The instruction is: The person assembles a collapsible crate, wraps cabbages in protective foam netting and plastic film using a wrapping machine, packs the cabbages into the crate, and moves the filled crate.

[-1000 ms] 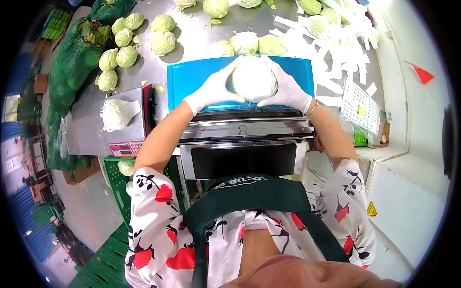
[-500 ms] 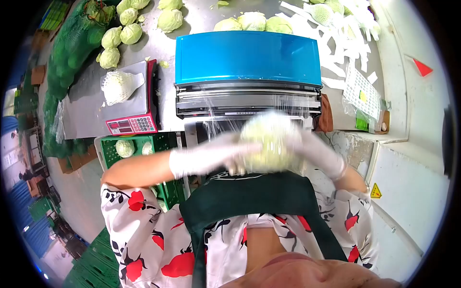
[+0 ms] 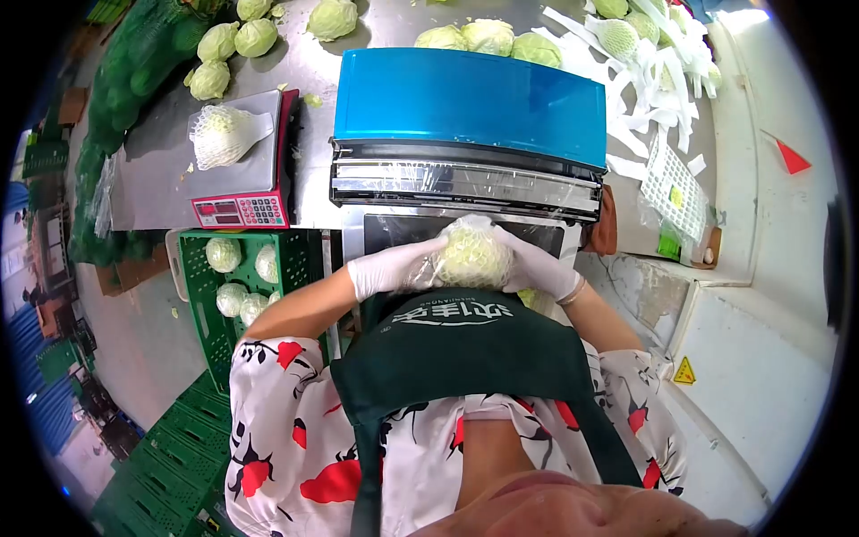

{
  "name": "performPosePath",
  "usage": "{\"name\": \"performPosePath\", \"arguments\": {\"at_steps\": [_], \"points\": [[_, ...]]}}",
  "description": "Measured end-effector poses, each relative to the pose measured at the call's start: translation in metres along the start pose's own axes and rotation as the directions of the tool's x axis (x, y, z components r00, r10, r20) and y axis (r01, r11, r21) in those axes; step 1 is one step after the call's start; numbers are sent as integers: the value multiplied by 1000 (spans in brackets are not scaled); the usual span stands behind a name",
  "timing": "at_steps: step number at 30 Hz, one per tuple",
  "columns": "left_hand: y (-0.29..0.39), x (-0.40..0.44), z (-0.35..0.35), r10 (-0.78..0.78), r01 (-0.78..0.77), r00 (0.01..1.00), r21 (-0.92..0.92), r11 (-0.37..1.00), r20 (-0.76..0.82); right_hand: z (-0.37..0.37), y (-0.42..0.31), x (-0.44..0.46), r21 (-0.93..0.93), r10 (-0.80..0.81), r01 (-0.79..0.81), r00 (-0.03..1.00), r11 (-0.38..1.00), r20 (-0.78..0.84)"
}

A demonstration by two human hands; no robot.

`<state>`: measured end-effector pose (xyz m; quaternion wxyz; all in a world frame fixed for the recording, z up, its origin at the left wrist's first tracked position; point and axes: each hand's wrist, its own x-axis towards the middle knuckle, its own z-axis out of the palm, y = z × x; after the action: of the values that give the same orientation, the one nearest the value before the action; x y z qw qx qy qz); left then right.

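A pale green cabbage (image 3: 474, 257) in clear plastic film is between my two gloved hands, just in front of my apron. My left hand (image 3: 403, 267) presses on its left side, with the fingers partly hidden by the film. From the other side my right hand (image 3: 541, 264) grips it, fingers curved around the edge. Beneath and behind the cabbage lies the dark plate (image 3: 394, 230) of the wrapping machine (image 3: 470, 107), which has a blue cover and a roller with film.
To the left, a red scale (image 3: 237, 183) carries a cabbage in a white foam net (image 3: 224, 136). A green crate (image 3: 210, 309) below holds several wrapped cabbages. Loose cabbages (image 3: 255, 38) lie at the back, and white foam nets (image 3: 640, 85) are piled at right.
The cabbage has gone from blurred motion to a clearer view, slightly further left. My hands now sit lower on its sides, and the crate shows more fully.
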<state>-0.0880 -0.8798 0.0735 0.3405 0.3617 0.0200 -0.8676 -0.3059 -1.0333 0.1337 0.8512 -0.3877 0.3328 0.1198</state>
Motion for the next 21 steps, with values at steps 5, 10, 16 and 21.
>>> {"name": "performPosePath", "arguments": {"at_steps": [5,10,16,21], "points": [[-55,-32,-28,624,-230,763,833,502,-165,-22,56,-25,-502,-224,52,931,863,-289],[-70,-32,-33,838,74,534,981,-180,114,-67,150,-24,-702,-340,-160,787,694,-515],[-54,-76,-21,578,-239,721,646,725,-382,-21,117,-48,-99,-197,177,721,979,-664],[-122,-8,-77,278,-85,885,458,885,-374,-52,233,-3,-90,109,-224,739,970,-665]]}}
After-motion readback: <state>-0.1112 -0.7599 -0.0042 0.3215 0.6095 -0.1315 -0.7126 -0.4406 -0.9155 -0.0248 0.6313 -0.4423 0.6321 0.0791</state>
